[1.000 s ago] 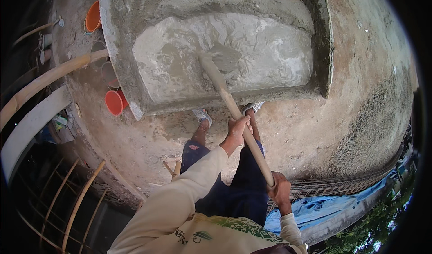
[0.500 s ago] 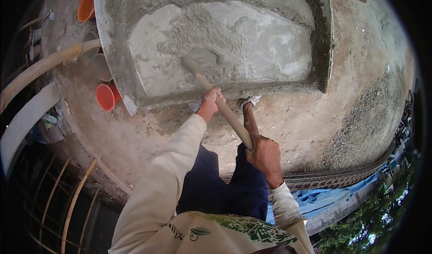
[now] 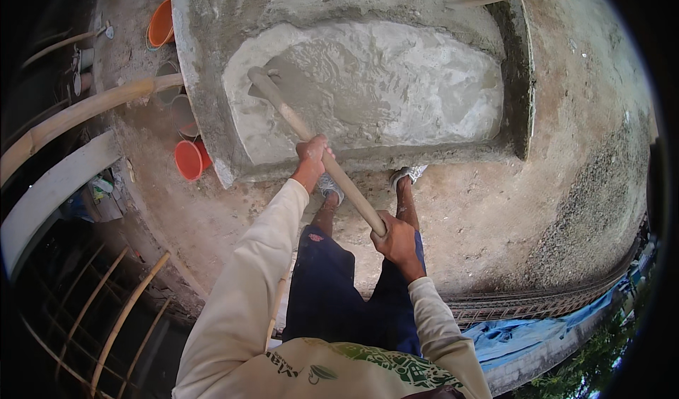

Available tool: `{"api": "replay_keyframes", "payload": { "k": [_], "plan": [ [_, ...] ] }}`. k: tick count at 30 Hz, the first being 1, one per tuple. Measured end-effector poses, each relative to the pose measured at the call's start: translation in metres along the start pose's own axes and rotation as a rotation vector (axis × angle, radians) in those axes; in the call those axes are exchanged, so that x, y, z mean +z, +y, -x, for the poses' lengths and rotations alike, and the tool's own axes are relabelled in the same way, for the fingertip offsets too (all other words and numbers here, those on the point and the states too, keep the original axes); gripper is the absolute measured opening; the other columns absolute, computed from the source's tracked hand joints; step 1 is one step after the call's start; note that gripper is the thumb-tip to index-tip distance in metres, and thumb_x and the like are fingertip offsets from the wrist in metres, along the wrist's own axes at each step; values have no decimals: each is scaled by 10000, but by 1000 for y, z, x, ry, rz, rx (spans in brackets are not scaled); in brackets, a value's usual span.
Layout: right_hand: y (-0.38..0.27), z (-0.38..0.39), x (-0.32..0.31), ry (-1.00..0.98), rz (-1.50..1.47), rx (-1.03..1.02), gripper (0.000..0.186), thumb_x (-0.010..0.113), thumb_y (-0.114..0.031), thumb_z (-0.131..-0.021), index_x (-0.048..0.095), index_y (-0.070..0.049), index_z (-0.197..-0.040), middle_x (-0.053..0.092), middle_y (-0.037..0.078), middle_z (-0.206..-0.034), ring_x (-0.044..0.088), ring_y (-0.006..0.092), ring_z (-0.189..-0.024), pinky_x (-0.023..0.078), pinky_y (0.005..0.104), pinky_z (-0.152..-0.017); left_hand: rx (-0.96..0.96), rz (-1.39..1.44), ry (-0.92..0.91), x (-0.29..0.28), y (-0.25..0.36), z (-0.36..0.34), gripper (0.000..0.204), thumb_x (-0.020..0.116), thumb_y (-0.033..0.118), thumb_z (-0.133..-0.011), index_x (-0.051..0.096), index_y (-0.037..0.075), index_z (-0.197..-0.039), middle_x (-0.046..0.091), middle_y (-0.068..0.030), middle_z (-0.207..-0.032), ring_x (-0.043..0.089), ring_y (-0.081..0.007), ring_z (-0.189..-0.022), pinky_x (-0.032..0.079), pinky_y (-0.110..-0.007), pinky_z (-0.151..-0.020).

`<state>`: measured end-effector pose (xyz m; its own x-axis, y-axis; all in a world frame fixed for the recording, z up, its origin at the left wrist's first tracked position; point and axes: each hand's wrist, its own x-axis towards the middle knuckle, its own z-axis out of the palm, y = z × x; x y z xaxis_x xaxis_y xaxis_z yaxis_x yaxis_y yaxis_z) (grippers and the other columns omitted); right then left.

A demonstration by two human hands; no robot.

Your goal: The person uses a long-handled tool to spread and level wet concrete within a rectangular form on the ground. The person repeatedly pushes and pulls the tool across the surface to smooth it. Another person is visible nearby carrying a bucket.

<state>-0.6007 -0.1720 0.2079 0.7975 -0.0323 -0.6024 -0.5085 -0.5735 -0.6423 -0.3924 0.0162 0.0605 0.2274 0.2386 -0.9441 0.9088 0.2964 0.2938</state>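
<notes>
Wooden-handled tool [image 3: 351,192] dipped in wet grey mix [image 3: 396,81]

So the left hand [image 3: 311,160] is wrapped around the shaft near the middle of the frame, and the right hand [image 3: 397,239] is clenched on its butt end, lower and further right. The far end sits in the mix, upper left of center, mostly hidden. The trough [image 3: 521,91] takes up the top middle, red bucket [image 3: 189,161] just left of it

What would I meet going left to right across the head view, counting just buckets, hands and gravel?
Orange bucket, red bucket, left hand, right hand, gravel.
</notes>
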Motion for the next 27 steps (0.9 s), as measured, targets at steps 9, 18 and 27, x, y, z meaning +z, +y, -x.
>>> {"api": "replay_keyframes", "payload": {
  "k": [9, 18, 27],
  "plan": [
    [-22, -144, 79, 121, -81, -70, 370, 734, -144, -832, 573, -81, -1159, 698, 229, -884, 680, 484, -881, 520, 562, -748, 584, -40, -234, 42, 139, -15, 151, 662, 75, -927, 523, 19, -939, 546, -49, -709, 552, -170, -525, 495, -354, -460],
    [9, -86, 128, 183, -427, 164, 293, 707, -135, -845, 617, -33, -1105, 698, 270, -879, 673, 512, -877, 534, 527, -760, 364, -453, -113, 75, 24, -89, 222, 687, 145, -886, 576, -44, -923, 564, -62, -654, 574, -179, -484, 503, -373, -430],
    [53, -20, 116, 182, -129, 183, 281, 710, -120, -835, 599, -78, -1090, 673, 260, -848, 676, 487, -851, 517, 554, -736, 243, -218, -213, 68, 2, 13, 155, 672, 54, -870, 520, 29, -854, 531, -51, -656, 521, -183, -461, 464, -388, -418]
  ]
}}
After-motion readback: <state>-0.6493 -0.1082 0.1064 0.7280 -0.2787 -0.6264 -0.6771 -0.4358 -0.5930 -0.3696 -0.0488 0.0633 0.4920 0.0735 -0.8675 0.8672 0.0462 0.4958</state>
